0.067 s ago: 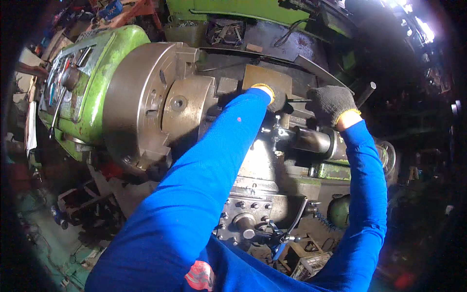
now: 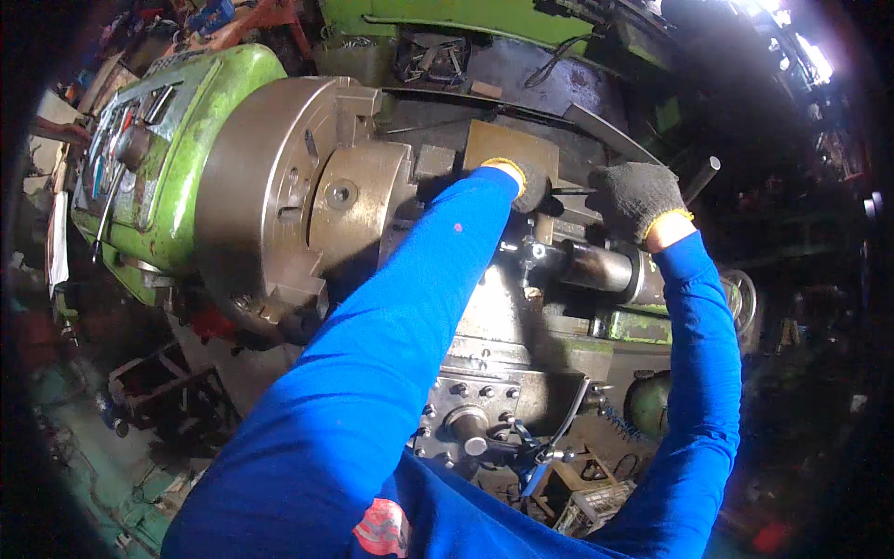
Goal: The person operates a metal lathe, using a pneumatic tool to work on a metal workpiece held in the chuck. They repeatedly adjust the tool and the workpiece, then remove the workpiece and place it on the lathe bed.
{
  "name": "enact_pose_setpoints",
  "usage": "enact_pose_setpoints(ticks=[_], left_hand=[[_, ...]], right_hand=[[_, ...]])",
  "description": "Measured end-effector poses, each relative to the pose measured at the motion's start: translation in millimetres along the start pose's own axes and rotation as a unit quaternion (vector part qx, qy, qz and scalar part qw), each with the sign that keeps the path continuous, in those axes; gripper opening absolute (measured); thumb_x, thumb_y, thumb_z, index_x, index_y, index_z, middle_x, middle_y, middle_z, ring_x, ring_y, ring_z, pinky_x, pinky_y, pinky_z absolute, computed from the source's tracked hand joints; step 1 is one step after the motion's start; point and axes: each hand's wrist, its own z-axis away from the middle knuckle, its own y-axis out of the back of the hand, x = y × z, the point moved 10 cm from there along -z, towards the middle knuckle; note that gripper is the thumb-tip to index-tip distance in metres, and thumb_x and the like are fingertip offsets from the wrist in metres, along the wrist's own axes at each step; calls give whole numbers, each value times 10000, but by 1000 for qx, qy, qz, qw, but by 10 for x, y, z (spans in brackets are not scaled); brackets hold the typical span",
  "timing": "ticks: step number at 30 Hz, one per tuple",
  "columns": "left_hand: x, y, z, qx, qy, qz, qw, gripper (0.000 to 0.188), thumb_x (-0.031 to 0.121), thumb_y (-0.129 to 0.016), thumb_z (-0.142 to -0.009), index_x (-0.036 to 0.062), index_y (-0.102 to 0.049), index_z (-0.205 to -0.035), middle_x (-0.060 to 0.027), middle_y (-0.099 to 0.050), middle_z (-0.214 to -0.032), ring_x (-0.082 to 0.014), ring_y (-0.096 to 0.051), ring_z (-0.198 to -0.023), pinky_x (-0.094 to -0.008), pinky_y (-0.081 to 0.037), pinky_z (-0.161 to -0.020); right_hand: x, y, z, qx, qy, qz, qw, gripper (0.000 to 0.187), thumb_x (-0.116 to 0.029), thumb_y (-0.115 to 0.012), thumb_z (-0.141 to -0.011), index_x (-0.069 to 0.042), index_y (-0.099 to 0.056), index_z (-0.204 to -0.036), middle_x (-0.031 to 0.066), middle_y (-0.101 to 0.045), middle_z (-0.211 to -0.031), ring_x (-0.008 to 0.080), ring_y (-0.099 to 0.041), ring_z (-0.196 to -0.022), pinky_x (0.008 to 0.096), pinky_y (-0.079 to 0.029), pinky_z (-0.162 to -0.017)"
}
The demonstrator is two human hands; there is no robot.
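My left hand (image 2: 533,189), in a dark knit glove with a yellow cuff, reaches over the lathe bed beside a flat brownish metal plate (image 2: 498,142). Its fingers are hidden behind the wrist and sleeve. To its right, my right hand (image 2: 638,197), gloved the same way, is closed with the fingers curled. A thin dark rod (image 2: 573,191) runs from this hand toward the left one; whether the left hand touches it cannot be seen. Beyond the right glove, a thicker round metal bar (image 2: 703,177) sticks up at a slant.
A large lathe chuck (image 2: 256,186) sits at left on the green headstock (image 2: 186,140), where small tools lie. The tailstock quill (image 2: 596,267) is below my right hand. Nearer stand a bolted tool post (image 2: 470,419) and a slanted lever (image 2: 568,415). A metal sheet (image 2: 610,135) leans behind.
Both hands hold the same places over the bed. Only a very slight shift of the whole view shows.
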Motion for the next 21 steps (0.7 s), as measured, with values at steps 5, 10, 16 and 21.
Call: enact_pose_setpoints(ticks=[5, 10, 16, 21], left_hand=[[-100, 32, -2, 81, -29, 84, 993, 413, 222, -695, -928, 133, -791, -1320, -185, -770, -1325, -396, -727, -1229, -477, -571, -1013], [45, 110, 126, 80, 0, 121, 989, 573, 559, -681, -977, 115, -788, -1321, -203, -751, -1357, -415, -714, -1250, -503, -542, -1083], [134, 194, 233, 99, -16, 37, 994, 492, 466, -606, -990, 93, -813, -1235, -233, -765, -1274, -450, -713, -1194, -519, -544, -1046], [68, 137, 147, 97, -12, 43, 994, 474, 419, -624, -970, 58, -815, -1210, -247, -764, -1262, -459, -716, -1179, -527, -544, -1041]], right_hand=[[-120, 341, 48, 39, 0, 2, 999, 234, -340, -739, -936, -181, -789, -1101, 143, -793, -971, 388, -771, -936, 536, -601, -786], [28, 220, 88, 23, -29, -34, 999, 224, -326, -713, -957, -173, -777, -1107, 150, -789, -1015, 400, -758, -993, 550, -592, -826], [208, -100, 145, -3, -57, -90, 994, 241, -340, -675, -1006, -153, -768, -1126, 162, -791, -1056, 419, -748, -1046, 559, -586, -864], [107, 1, 193, -15, -52, -91, 994, 248, -352, -684, -1006, -152, -766, -1128, 167, -792, -1051, 425, -753, -1034, 555, -590, -859]])
